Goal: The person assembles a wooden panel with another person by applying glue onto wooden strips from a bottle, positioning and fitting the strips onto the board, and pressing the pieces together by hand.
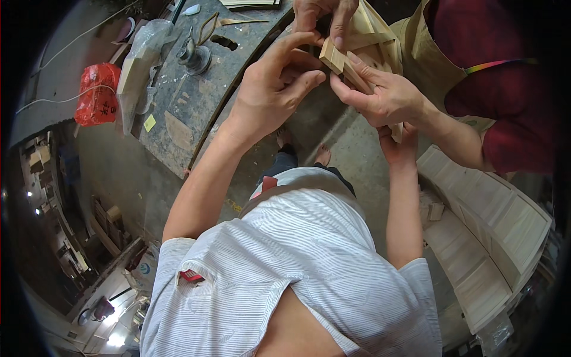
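A light wooden frame (372,41) made of joined strips is held up at the upper right. My left hand (275,80) hovers just left of its corner block (334,58), fingers curved and thumb apart, with nothing in its grasp. My right hand (399,143) is closed around the lower end of a wooden strip (396,131), partly hidden behind the co-worker's wrist. One co-worker's hand (386,98) pinches the strip near the corner, and the other hand (327,18) presses the corner from above, its fingertips close to my left index finger.
A worn workbench (178,95) stands at the left, carrying a metal tool (193,55) and a plastic-wrapped board (134,77). A red plastic package (97,95) lies beyond it. The co-worker (499,89) stands at the right; pale wooden panels (476,220) stand at the lower right.
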Motion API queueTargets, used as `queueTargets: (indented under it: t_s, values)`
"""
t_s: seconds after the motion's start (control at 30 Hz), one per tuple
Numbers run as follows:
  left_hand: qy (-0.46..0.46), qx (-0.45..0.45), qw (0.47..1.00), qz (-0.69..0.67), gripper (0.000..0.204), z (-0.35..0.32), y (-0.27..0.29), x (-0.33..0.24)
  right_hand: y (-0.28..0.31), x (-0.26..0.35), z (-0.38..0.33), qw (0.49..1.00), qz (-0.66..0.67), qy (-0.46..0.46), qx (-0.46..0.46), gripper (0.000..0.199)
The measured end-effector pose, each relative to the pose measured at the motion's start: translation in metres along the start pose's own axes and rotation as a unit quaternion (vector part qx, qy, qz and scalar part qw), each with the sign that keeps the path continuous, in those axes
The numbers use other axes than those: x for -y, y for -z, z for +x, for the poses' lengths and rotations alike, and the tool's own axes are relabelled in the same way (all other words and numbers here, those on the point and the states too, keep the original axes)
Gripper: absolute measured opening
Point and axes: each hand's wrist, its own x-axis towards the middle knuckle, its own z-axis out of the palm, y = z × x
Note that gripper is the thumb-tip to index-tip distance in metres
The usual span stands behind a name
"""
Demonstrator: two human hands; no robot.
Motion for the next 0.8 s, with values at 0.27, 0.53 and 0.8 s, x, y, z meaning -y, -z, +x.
queueTargets:
  t_s: [0.27, 0.53, 0.8]
  values:
    - [0.131, -0.071, 0.982, 0.115, 0.048, -0.083, 0.044, 0.099, 0.001, -0.001, -0.006, 0.999, 0.027, 0.003, 0.038, 0.045]
    - [0.336, -0.137, 0.872, 0.328, 0.056, -0.201, 0.159, 0.223, 0.078, -0.046, -0.028, 0.993, -0.025, -0.116, -0.011, 0.027]
    - [0.467, -0.102, 0.780, 0.403, 0.067, -0.292, 0.245, 0.283, 0.091, -0.078, -0.067, 0.982, -0.058, -0.169, -0.062, 0.026]
